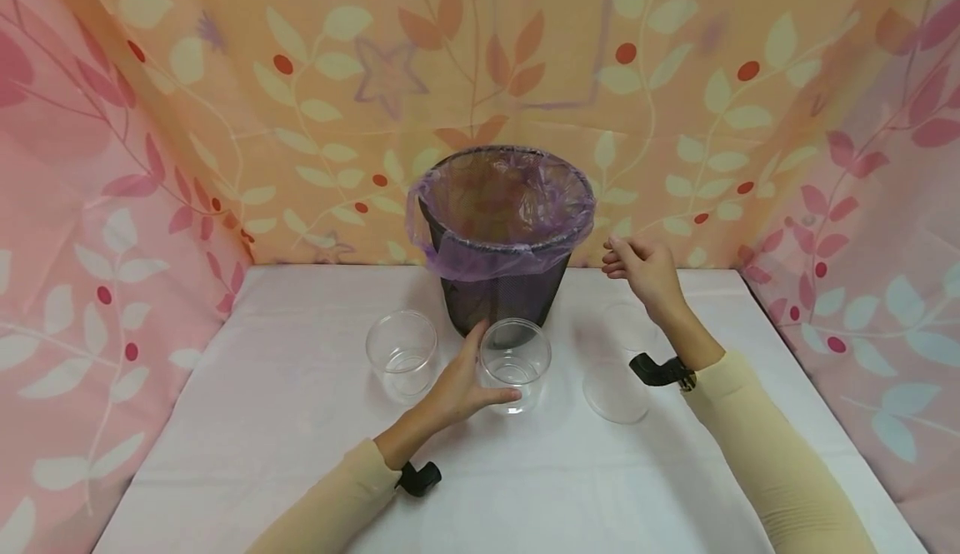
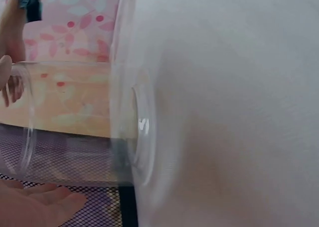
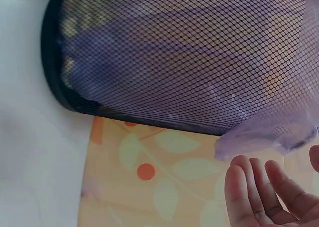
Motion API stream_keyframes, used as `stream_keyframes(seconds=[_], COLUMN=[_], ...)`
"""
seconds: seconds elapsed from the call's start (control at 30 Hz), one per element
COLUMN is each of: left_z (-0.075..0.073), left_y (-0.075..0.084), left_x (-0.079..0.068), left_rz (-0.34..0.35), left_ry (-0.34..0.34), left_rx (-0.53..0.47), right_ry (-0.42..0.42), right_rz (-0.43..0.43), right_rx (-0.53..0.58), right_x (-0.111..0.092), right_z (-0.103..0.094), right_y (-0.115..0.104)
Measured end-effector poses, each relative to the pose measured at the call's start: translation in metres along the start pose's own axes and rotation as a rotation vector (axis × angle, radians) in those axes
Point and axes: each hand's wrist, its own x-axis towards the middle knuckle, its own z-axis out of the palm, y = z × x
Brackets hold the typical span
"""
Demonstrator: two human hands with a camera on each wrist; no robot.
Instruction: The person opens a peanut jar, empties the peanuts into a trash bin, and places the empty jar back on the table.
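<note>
My left hand (image 1: 453, 387) is at a clear plastic cup (image 1: 514, 358) that stands upright in front of the bin. Its thumb reaches across the cup's near side, and its fingers lie along the left side. In the left wrist view, those fingers (image 2: 47, 202) look fairly straight beside the cup's wall. To the right of the bin, my right hand (image 1: 647, 275) is raised with loosely bent fingers and nothing in it. Its fingertips are close to the edge of the purple bag (image 3: 279, 134) in the right wrist view.
The black mesh bin (image 1: 495, 296), lined with the purple bag, stands at the back middle of the white table (image 1: 300, 471). A second clear cup (image 1: 401, 354) is on the left. Clear round lids (image 1: 617, 394) lie on the right. Patterned curtains (image 1: 315, 121) enclose the table.
</note>
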Motion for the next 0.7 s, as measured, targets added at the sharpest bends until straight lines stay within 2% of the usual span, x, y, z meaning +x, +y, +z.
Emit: stream_keyframes(seconds=[0.1,0.2,0.33,0.4,0.53,0.6,0.7], left_z=[-0.005,-0.011,-0.022,-0.029,-0.049,-0.063,-0.085], left_y=[0.005,0.012,0.023,0.029,0.039,0.04,0.037], left_x=[-0.002,-0.004,-0.006,-0.007,-0.005,-0.003,-0.001], left_rz=[-0.002,0.021,0.072,0.12,0.237,0.263,0.268], left_ry=[0.017,0.063,0.12,0.14,0.195,0.233,0.297], left_rx=[0.007,0.023,0.044,0.054,0.062,0.065,0.073], right_ry=[0.013,0.04,0.062,0.062,0.07,0.08,0.081], right_rz=[-0.025,-0.036,-0.024,-0.019,-0.058,-0.092,-0.143], right_rx=[-0.032,-0.076,-0.185,-0.252,-0.39,-0.451,-0.523], right_x=[-0.011,-0.021,-0.032,-0.036,-0.042,-0.044,-0.049], right_z=[-0.005,-0.01,-0.014,-0.016,-0.017,-0.018,-0.022], right_y=[0.007,0.013,0.021,0.025,0.035,0.04,0.049])
